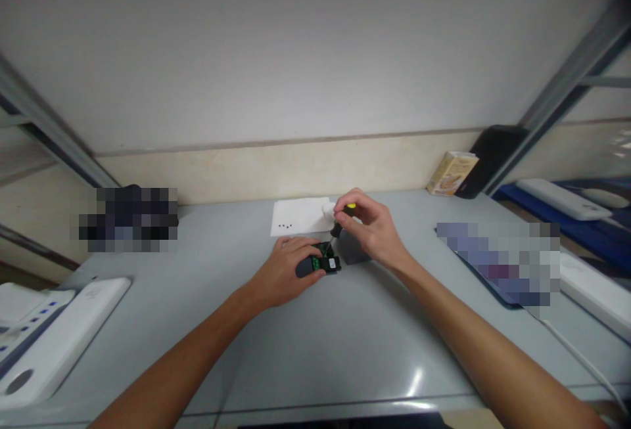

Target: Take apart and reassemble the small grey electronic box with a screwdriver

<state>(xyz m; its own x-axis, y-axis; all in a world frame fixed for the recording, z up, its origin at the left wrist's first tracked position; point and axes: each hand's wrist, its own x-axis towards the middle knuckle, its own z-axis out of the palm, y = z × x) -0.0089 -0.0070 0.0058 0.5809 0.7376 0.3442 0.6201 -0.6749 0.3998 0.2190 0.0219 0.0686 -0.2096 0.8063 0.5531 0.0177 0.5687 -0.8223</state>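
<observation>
My left hand [288, 271] is closed around a small dark device [308, 267] with a green circuit board showing, holding it against the desk. In my right hand [369, 222] is a screwdriver [336, 229] with a black and yellow handle, gripped between the fingertips. Its shaft points down at the device's open inside; whether the tip touches a screw is too small to tell. Behind the device lies a white sheet of paper [300, 212] with several tiny dark pieces [287, 226] on it. A dark grey flat object [353, 249] sits under my right hand, partly hidden.
White power strips [69, 337] lie at the left edge. At the back right a yellow box [452, 173] leans near a black case [493, 159]. A blurred flat item [497, 268] and a white cable [582, 353] are on the right. The wall closes off the desk's back.
</observation>
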